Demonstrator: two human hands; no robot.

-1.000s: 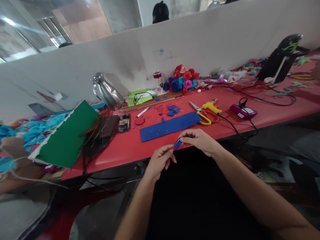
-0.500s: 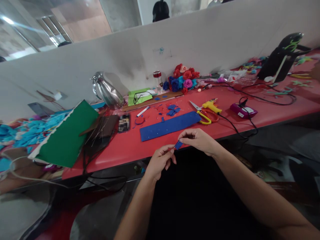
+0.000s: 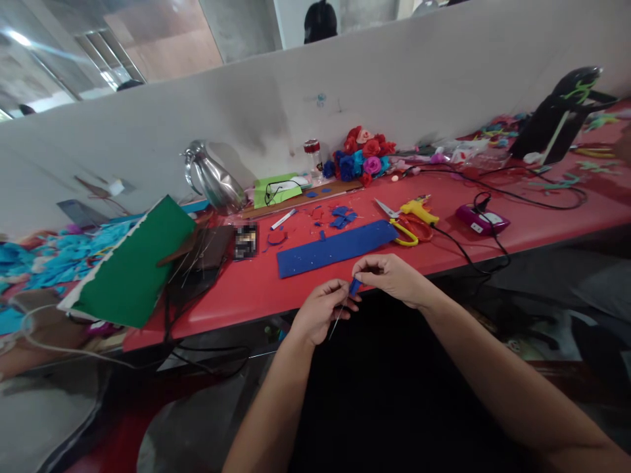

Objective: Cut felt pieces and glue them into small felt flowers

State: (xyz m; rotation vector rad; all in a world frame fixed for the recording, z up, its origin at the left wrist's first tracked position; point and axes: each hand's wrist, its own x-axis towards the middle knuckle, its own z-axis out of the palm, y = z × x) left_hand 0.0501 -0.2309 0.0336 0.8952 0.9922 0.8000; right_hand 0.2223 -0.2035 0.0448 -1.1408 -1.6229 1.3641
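blue piece (image 3: pixel 355 287) held near table edge (image 3: pixel 231 319)

A small blue piece (image 3: pixel 355 288) is pinched by the right hand (image 3: pixel 392 281) while a thin rod (image 3: pixel 336 325) is held by the left hand (image 3: pixel 319 310) at the edge of a red table (image 3: pixel 256 282). Beyond them, a blue strip (image 3: pixel 335 250) is overlapped by yellow-handled scissors (image 3: pixel 406 232), beside which a yellow glue gun (image 3: pixel 419 211) is laid; handmade flowers (image 3: pixel 362 156) are massed near the wall (image 3: pixel 394 85).
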